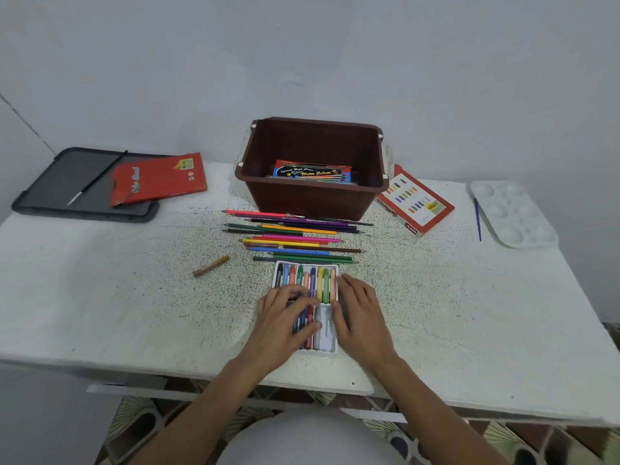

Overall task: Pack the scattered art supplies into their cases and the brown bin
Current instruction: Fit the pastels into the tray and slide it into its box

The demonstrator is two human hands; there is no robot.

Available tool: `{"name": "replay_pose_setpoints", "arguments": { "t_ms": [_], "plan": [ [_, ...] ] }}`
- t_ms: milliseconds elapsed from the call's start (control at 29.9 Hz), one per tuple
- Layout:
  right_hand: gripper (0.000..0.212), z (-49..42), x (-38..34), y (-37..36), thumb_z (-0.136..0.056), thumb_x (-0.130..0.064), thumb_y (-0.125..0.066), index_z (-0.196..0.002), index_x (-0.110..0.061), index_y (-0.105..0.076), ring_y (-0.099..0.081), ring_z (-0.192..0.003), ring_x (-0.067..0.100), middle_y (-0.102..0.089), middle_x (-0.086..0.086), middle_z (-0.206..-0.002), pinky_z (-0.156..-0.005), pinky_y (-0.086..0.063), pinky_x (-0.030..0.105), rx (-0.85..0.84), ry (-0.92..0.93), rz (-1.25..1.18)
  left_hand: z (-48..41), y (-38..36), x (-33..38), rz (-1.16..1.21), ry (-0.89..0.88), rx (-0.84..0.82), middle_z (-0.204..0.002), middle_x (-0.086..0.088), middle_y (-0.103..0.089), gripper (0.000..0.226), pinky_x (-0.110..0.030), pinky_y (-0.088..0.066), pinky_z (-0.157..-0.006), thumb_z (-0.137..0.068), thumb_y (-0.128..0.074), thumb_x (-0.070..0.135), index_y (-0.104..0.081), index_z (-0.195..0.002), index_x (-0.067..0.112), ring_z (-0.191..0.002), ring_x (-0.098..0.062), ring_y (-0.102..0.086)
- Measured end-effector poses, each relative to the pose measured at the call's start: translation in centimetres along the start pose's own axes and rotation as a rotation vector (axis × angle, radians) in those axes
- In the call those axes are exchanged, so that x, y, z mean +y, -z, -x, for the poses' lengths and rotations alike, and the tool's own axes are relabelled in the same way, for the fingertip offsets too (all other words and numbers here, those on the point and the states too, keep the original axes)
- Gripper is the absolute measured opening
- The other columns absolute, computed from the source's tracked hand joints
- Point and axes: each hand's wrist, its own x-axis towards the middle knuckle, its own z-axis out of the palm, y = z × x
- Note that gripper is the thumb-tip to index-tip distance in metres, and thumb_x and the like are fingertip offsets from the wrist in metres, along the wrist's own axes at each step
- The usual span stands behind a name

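Seating oil pastels in their white tray

The left hand [288, 317] curls its fingers onto the oil pastels [313, 280] in the near row of the pastel tray [327, 344], which lies at the table's [100, 297] front edge. The right hand [360, 313] lies flat, fingers straight, against the tray's right side. I judge the next move to be fetching the loose brown crayon [211, 266], then sleeving the tray in its box [414, 203] for the brown bin [312, 199]. The left palm hides which pastel is gripped, and the empty slots are hard to count.
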Motion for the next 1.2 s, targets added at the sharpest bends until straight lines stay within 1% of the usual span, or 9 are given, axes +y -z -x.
{"name": "replay_pose_setpoints", "arguments": {
  "t_ms": [134,267,468,601,702,835,936,1069,1203],
  "plan": [
    [0.046,0.0,-0.2,0.0,-0.103,-0.031,-0.037,-0.143,-0.009,-0.044,-0.037,-0.133,0.019,-0.048,0.005,-0.142,-0.112,-0.034,0.034,0.001,-0.006,-0.004,-0.6,0.3,0.6,0.011,0.08,-0.054,-0.133,0.014,-0.037,0.062,-0.027,-0.022,-0.097,-0.086,-0.062,0.05,-0.037,-0.141,0.04,-0.124,-0.008,-0.029],
    [0.046,-0.1,-0.2,0.1,-0.102,-0.031,-0.038,-0.141,-0.008,-0.045,-0.039,-0.131,0.02,-0.05,0.006,-0.141,-0.11,-0.036,0.035,0.016,-0.003,-0.005,-1.2,0.8,0.8,0.011,0.083,-0.11,-0.133,0.012,-0.034,0.068,-0.028,-0.022,-0.099,-0.087,-0.063,0.048,-0.03,-0.145,0.042,-0.124,-0.009,-0.027],
    [0.048,0.0,-0.3,0.1,-0.102,-0.033,-0.036,-0.142,-0.008,-0.046,-0.039,-0.132,0.019,-0.05,0.005,-0.141,-0.111,-0.035,0.034,0.02,-0.002,0.006,-1.7,1.5,-0.9,0.157,0.079,0.013,-0.123,0.014,-0.046,0.048,-0.03,-0.029,-0.098,-0.091,-0.052,0.052,-0.05,-0.135,0.035,-0.117,-0.007,-0.037],
    [0.048,0.1,-0.2,-0.1,-0.102,-0.033,-0.035,-0.142,-0.009,-0.046,-0.038,-0.132,0.019,-0.049,0.004,-0.142,-0.112,-0.034,0.034,0.012,-0.009,0.015,-3.6,3.3,-2.6,0.116,0.206,0.228,-0.112,0.004,-0.057,0.024,-0.035,-0.034,-0.099,-0.092,-0.062,0.024,-0.065,-0.116,0.024,-0.105,-0.008,-0.045],
    [0.048,0.1,-0.1,-0.1,-0.102,-0.033,-0.035,-0.142,-0.008,-0.046,-0.038,-0.133,0.019,-0.049,0.005,-0.142,-0.111,-0.036,0.035,0.009,-0.012,0.018,-4.4,4.6,-4.6,-0.067,0.307,0.347,-0.108,-0.006,-0.061,0.024,-0.042,-0.044,-0.092,-0.088,-0.065,0.011,-0.067,-0.111,0.017,-0.098,-0.02,-0.053],
    [0.049,0.0,-0.2,-0.1,-0.102,-0.033,-0.034,-0.142,-0.007,-0.046,-0.038,-0.133,0.019,-0.05,0.005,-0.142,-0.112,-0.033,0.033,0.01,-0.008,0.027,-4.2,5.6,-7.2,-0.197,0.565,0.342,-0.123,-0.015,-0.054,0.036,-0.048,-0.035,-0.095,-0.088,-0.058,0.006,-0.062,-0.123,0.015,-0.114,-0.034,-0.047],
    [0.049,0.0,-0.3,0.0,-0.102,-0.033,-0.034,-0.142,-0.008,-0.046,-0.037,-0.133,0.018,-0.05,0.005,-0.142,-0.112,-0.03,0.03,0.008,-0.012,0.029,-4.0,6.0,-8.1,-0.236,0.647,0.297,-0.127,-0.018,-0.054,0.043,-0.049,-0.031,-0.097,-0.087,-0.056,0.005,-0.058,-0.128,0.016,-0.116,-0.039,-0.045],
    [0.048,0.0,-0.2,-0.1,-0.102,-0.032,-0.036,-0.142,-0.007,-0.046,-0.038,-0.132,0.018,-0.05,0.005,-0.141,-0.112,-0.031,0.031,0.012,-0.007,0.03,-3.9,6.2,-8.8,-0.254,0.647,0.284,-0.124,-0.017,-0.059,0.046,-0.05,-0.032,-0.097,-0.088,-0.052,0.005,-0.053,-0.132,0.017,-0.113,-0.04,-0.051],
    [0.048,0.0,-0.3,-0.1,-0.102,-0.032,-0.036,-0.141,-0.007,-0.046,-0.039,-0.131,0.02,-0.05,0.006,-0.141,-0.111,-0.032,0.032,0.018,-0.008,0.018,-3.9,6.2,-8.8,-0.252,0.556,0.328,-0.112,-0.013,-0.064,0.037,-0.048,-0.035,-0.09,-0.091,-0.054,0.009,-0.056,-0.127,0.017,-0.103,-0.035,-0.056]
  ]
}}
